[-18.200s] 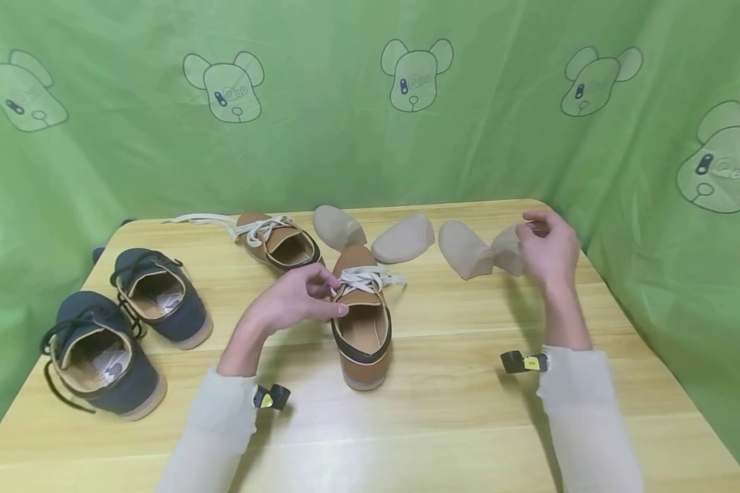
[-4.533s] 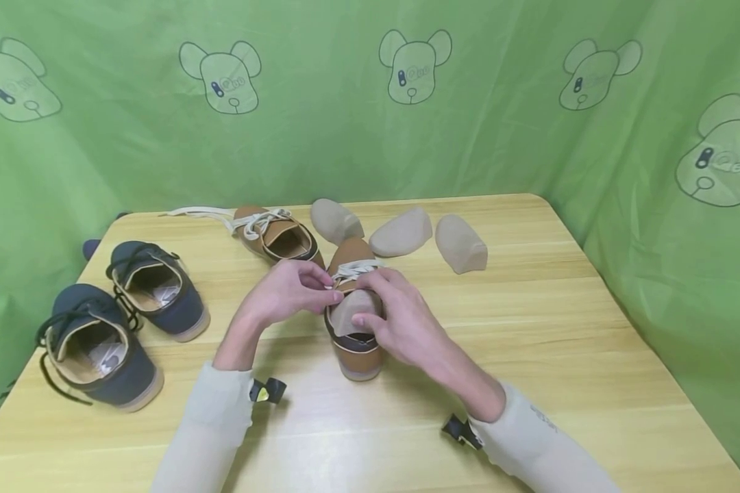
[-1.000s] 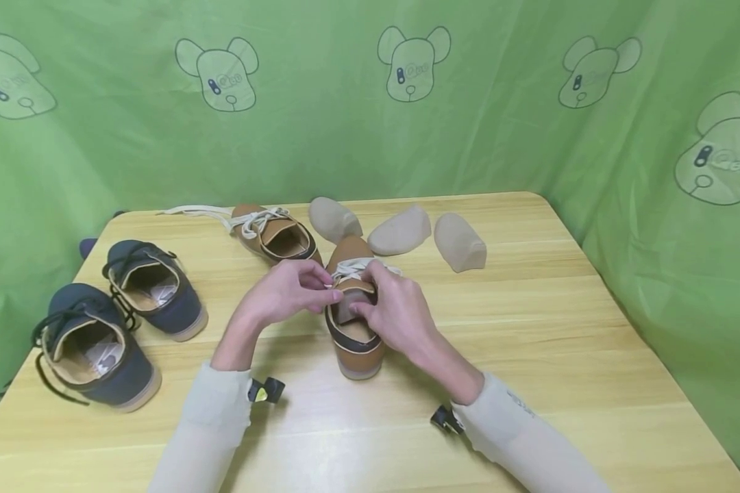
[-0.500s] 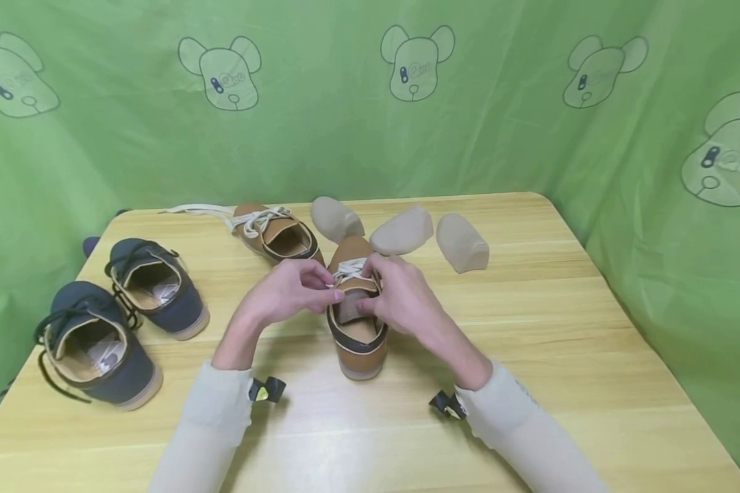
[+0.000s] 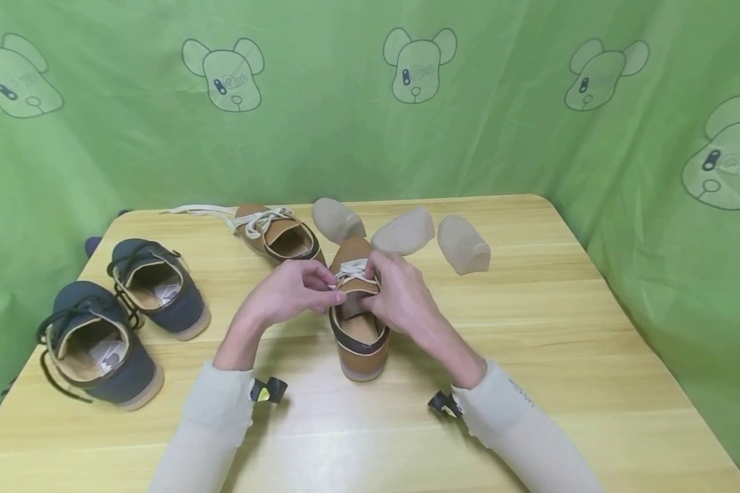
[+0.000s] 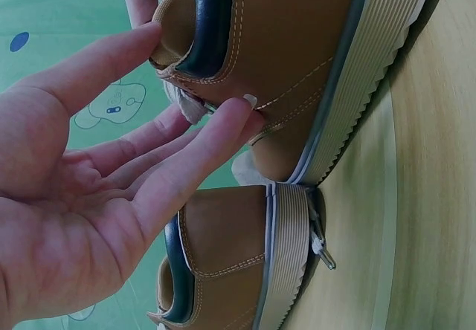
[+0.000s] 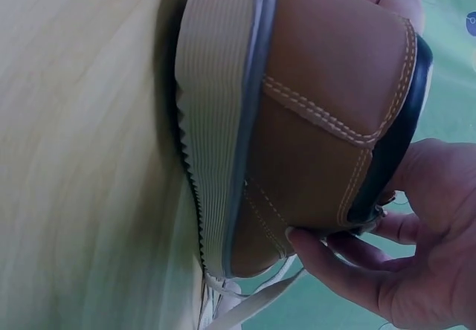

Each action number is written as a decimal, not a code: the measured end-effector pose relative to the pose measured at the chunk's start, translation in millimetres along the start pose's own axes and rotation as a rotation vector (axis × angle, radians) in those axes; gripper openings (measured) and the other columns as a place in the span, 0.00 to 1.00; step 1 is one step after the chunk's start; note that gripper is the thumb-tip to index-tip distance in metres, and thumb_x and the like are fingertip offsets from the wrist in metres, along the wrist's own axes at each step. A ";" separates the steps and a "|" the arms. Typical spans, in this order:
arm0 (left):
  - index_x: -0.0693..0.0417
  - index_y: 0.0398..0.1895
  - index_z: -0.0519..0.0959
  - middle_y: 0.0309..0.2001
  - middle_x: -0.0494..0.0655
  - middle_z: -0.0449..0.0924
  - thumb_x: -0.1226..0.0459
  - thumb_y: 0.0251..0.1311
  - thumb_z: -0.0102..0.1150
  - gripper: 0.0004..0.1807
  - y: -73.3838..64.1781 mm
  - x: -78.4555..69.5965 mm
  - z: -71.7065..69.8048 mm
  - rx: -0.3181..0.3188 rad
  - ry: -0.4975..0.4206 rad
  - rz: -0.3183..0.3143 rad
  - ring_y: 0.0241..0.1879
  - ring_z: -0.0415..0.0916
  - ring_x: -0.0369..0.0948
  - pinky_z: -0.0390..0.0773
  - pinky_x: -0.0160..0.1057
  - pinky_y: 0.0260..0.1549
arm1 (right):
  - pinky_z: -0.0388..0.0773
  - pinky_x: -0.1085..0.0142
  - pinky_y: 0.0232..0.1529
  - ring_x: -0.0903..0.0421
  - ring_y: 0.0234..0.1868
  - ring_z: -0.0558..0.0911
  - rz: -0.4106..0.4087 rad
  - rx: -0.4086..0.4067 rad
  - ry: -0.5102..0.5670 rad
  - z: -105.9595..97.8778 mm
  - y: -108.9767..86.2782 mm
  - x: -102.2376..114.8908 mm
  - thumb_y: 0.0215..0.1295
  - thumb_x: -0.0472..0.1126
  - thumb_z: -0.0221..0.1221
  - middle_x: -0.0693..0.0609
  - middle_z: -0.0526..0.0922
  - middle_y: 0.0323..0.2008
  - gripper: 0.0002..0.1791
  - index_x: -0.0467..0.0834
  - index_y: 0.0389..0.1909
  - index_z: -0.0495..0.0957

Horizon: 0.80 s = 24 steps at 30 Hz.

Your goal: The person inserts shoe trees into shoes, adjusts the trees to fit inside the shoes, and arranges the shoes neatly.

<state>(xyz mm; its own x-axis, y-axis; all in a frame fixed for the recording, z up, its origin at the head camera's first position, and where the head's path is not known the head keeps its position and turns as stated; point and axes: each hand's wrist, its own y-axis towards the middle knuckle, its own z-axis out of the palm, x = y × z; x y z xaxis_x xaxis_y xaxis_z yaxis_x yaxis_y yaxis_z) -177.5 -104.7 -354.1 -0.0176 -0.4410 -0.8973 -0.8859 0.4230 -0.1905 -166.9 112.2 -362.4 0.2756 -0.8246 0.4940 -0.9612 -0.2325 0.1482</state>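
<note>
A brown lace-up shoe [image 5: 362,361] with white laces stands mid-table, its heel toward me. Inside its opening, under the tongue, sits a toe-shaped shoe insert [image 5: 351,305], in shadow. My left hand [image 5: 286,296] holds the shoe's left side, thumb at the tongue's edge and index finger on the outer side in the left wrist view. From the right, my right hand [image 5: 403,293] grips the shoe; its thumb reaches inside by the insert while the fingers [image 7: 327,267] lie along the outer side and laces. The thumb tip is hidden in the shoe.
A second brown shoe [image 5: 286,239] lies behind my left hand, its loose lace trailing left. Three beige inserts, including one shoe insert [image 5: 462,244] at right, lie along the back. Two navy shoes [image 5: 123,373] stand at left on the wooden table [image 5: 530,411]; a green curtain [image 5: 333,150] hangs behind.
My right hand has taken an insert from the back right row and moved it into the brown shoe, where it has slid deeper toward the toe. The left hand stays in place.
</note>
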 end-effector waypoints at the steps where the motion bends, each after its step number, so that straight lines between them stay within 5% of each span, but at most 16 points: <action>1: 0.56 0.48 0.80 0.41 0.50 0.88 0.55 0.58 0.73 0.20 0.2 0.2 0.1 0.000 0.000 0.002 0.39 0.87 0.56 0.84 0.45 0.45 | 0.79 0.55 0.38 0.47 0.39 0.78 0.000 -0.002 0.001 0.3 0.4 -0.2 0.44 0.38 0.78 0.47 0.78 0.38 0.23 0.47 0.38 0.75; 24: 0.56 0.47 0.81 0.39 0.49 0.89 0.55 0.58 0.74 0.20 1.9 -0.9 1.5 0.005 -0.009 -0.008 0.39 0.87 0.55 0.84 0.43 0.44 | 0.77 0.58 0.32 0.47 0.34 0.77 -0.075 -0.086 -0.004 8.7 5.2 -5.7 0.37 0.24 0.68 0.47 0.75 0.32 0.22 0.45 0.30 0.69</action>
<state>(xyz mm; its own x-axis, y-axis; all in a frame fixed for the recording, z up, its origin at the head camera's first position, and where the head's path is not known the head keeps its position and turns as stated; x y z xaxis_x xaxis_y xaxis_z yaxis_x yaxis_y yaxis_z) -178.4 -102.2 -354.3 -0.0065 -0.4376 -0.8991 -0.8837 0.4233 -0.1997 -173.6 111.2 -371.9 0.3465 -0.8086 0.4755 -0.9337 -0.2487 0.2575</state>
